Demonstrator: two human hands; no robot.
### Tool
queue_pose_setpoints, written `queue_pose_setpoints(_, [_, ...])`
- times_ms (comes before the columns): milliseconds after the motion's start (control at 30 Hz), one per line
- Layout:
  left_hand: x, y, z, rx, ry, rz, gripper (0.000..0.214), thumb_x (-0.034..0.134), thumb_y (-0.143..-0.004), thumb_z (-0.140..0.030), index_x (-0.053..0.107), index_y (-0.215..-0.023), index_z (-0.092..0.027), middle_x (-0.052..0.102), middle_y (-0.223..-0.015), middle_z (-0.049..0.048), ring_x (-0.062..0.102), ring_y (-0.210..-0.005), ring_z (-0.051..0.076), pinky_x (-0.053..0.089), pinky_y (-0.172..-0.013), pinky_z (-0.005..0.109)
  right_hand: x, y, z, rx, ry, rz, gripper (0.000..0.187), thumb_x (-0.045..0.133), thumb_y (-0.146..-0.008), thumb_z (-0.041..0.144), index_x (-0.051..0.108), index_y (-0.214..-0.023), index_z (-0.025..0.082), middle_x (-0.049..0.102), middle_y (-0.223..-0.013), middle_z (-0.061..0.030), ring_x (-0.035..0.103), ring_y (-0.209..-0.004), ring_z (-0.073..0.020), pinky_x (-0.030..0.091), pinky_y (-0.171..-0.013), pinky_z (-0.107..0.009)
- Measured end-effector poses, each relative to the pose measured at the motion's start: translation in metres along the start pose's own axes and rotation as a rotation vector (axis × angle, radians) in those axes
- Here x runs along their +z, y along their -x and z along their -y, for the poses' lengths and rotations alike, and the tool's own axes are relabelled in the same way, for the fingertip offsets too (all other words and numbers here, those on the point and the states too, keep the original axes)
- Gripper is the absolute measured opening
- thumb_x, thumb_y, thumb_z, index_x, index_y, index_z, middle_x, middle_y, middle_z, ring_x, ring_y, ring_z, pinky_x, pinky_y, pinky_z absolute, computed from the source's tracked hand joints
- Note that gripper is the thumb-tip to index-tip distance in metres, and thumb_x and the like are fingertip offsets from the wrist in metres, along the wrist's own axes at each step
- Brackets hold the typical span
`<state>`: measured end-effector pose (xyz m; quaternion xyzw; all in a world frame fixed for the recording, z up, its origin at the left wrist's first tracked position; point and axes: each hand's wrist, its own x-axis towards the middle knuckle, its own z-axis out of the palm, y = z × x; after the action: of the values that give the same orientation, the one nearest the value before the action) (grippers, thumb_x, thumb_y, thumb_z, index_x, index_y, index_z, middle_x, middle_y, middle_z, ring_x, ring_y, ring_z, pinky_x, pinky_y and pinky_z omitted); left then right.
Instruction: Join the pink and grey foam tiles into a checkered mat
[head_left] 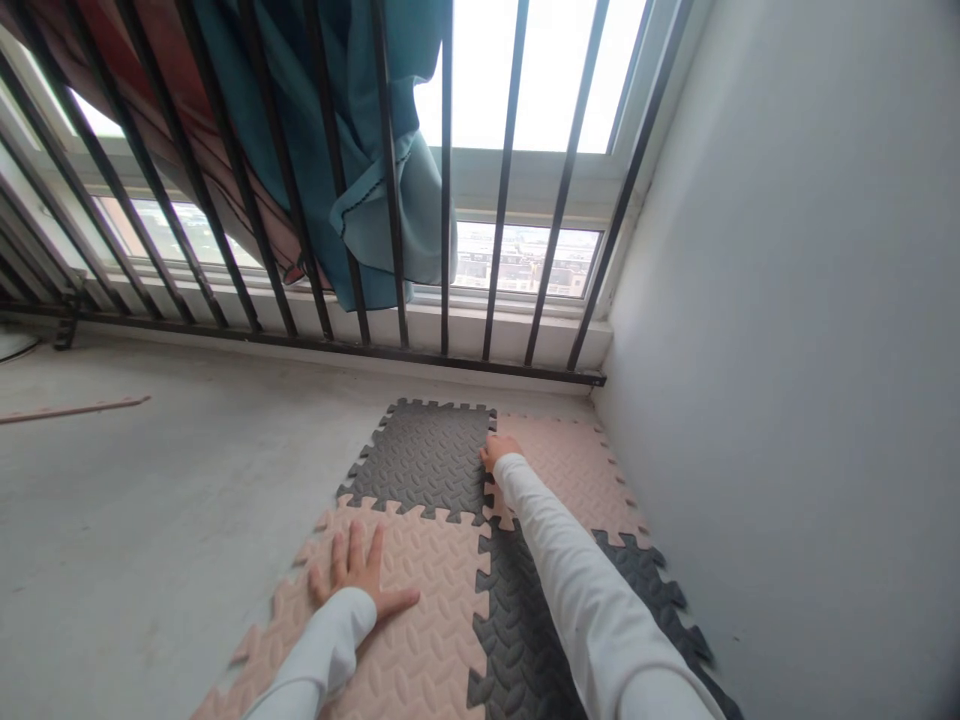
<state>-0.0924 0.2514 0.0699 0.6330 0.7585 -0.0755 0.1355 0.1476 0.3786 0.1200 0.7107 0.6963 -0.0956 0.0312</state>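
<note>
My left hand point(358, 572) lies flat with fingers spread on a near pink foam mat tile point(431, 610). My right hand point(501, 452) is closed, its fingers curled down at the seam between a far grey foam tile point(427, 450) and a far pink foam tile point(562, 455). The fingertips are partly hidden, so their exact grip on the edge is unclear. Beneath my right forearm lies a near dark grey foam tile point(517, 620). All the tiles have toothed edges and a raised pattern, and they meet in a checkered layout.
Beyond the tiles runs a black metal railing point(450, 362), with a teal curtain point(300, 130) and windows behind it. A white wall point(810, 350) rises on the right. Bare concrete floor point(172, 510) extends left, where a thin pink strip point(75, 410) lies.
</note>
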Motion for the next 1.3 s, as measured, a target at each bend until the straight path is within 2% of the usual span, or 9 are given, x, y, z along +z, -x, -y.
queue_pose_setpoints(100, [0.000, -0.001, 0.000, -0.006, -0.013, 0.025, 0.102, 0.051, -0.044, -0.065, 0.015, -0.133, -0.030, -0.003, -0.145, 0.0038, -0.007, -0.131, 0.030, 0.000, -0.098, 0.058, -0.006, -0.018, -0.001, 0.020, -0.002, -0.042, 0.040, 0.039, -0.080, 0.023, 0.047, -0.117, 0.012, 0.045, -0.126, -0.0143, 0.044, -0.113, -0.0210, 0.037, -0.089, -0.032])
queue_pose_setpoints(300, [0.000, 0.005, -0.002, -0.006, 0.002, -0.060, 0.097, 0.052, -0.046, -0.061, 0.020, -0.132, -0.029, 0.002, -0.145, 0.0047, -0.006, -0.131, 0.029, -0.002, -0.098, 0.058, 0.011, -0.027, -0.005, 0.026, -0.020, -0.040, 0.035, 0.035, -0.081, 0.020, 0.056, -0.108, 0.011, 0.055, -0.114, -0.0155, 0.050, -0.105, -0.0218, 0.032, -0.093, -0.034])
queue_pose_setpoints(533, [0.005, -0.003, 0.001, -0.013, -0.031, 0.002, 0.101, 0.051, -0.045, -0.064, 0.016, -0.133, -0.030, -0.003, -0.145, 0.0037, -0.008, -0.131, 0.029, -0.002, -0.097, 0.059, 0.037, -0.009, -0.009, 0.064, -0.072, -0.065, 0.057, 0.022, -0.085, 0.043, 0.023, -0.133, 0.012, 0.022, -0.141, -0.0085, 0.015, -0.129, -0.0202, 0.006, -0.105, -0.046])
queue_pose_setpoints(700, [0.001, -0.001, 0.000, -0.012, -0.038, -0.009, 0.100, 0.050, -0.046, -0.064, 0.015, -0.133, -0.030, -0.003, -0.145, 0.0041, -0.011, -0.130, 0.029, -0.005, -0.097, 0.059, 0.024, -0.021, -0.006, 0.079, -0.068, -0.064, 0.056, 0.024, -0.084, 0.044, 0.037, -0.126, 0.010, 0.035, -0.134, -0.0141, 0.028, -0.124, -0.0218, 0.009, -0.103, -0.045])
queue_pose_setpoints(867, [-0.005, -0.001, -0.002, -0.026, -0.077, 0.076, 0.103, 0.051, -0.044, -0.065, 0.010, -0.133, -0.032, -0.008, -0.145, 0.0026, -0.012, -0.130, 0.029, -0.004, -0.097, 0.059, 0.014, -0.050, -0.008, 0.112, -0.123, -0.033, 0.060, 0.030, -0.082, 0.044, 0.024, -0.132, 0.012, 0.014, -0.143, -0.0101, 0.016, -0.129, -0.0202, 0.020, -0.101, -0.041])
queue_pose_setpoints(967, [-0.009, 0.000, -0.002, -0.021, -0.100, 0.089, 0.102, 0.051, -0.044, -0.064, 0.011, -0.133, -0.033, -0.008, -0.144, 0.0015, -0.009, -0.130, 0.029, -0.002, -0.098, 0.058, 0.015, -0.062, -0.010, 0.152, -0.140, 0.002, 0.062, 0.029, -0.081, 0.047, 0.026, -0.132, 0.012, 0.021, -0.141, -0.0112, 0.020, -0.127, -0.0218, 0.022, -0.100, -0.041])
queue_pose_setpoints(1067, [-0.013, 0.002, -0.004, -0.030, -0.129, 0.118, 0.103, 0.049, -0.044, -0.065, 0.008, -0.133, -0.033, -0.009, -0.144, 0.0009, -0.010, -0.130, 0.028, -0.002, -0.098, 0.058, 0.021, -0.061, -0.010, 0.140, -0.124, -0.038, 0.061, 0.025, -0.082, 0.047, 0.031, -0.130, 0.009, 0.030, -0.137, -0.0133, 0.024, -0.125, -0.0220, 0.018, -0.101, -0.041])
queue_pose_setpoints(1200, [-0.018, 0.005, -0.008, -0.049, -0.161, 0.128, 0.103, 0.047, -0.044, -0.067, 0.005, -0.133, -0.034, -0.011, -0.144, 0.0004, -0.011, -0.130, 0.026, -0.002, -0.098, 0.056, 0.032, -0.053, -0.008, 0.126, -0.069, -0.119, 0.068, 0.023, -0.081, 0.051, 0.023, -0.132, 0.006, 0.022, -0.140, -0.0131, 0.016, -0.128, -0.0223, 0.007, -0.104, -0.042])
queue_pose_setpoints(1300, [-0.021, 0.007, -0.009, -0.055, -0.155, 0.144, 0.104, 0.049, -0.044, -0.066, 0.005, -0.133, -0.034, -0.011, -0.144, 0.0005, -0.011, -0.130, 0.026, -0.001, -0.099, 0.056, 0.032, -0.054, -0.006, 0.129, -0.047, -0.102, 0.072, 0.024, -0.080, 0.054, 0.025, -0.132, 0.003, 0.023, -0.139, -0.0155, 0.018, -0.128, -0.0239, 0.004, -0.104, -0.043])
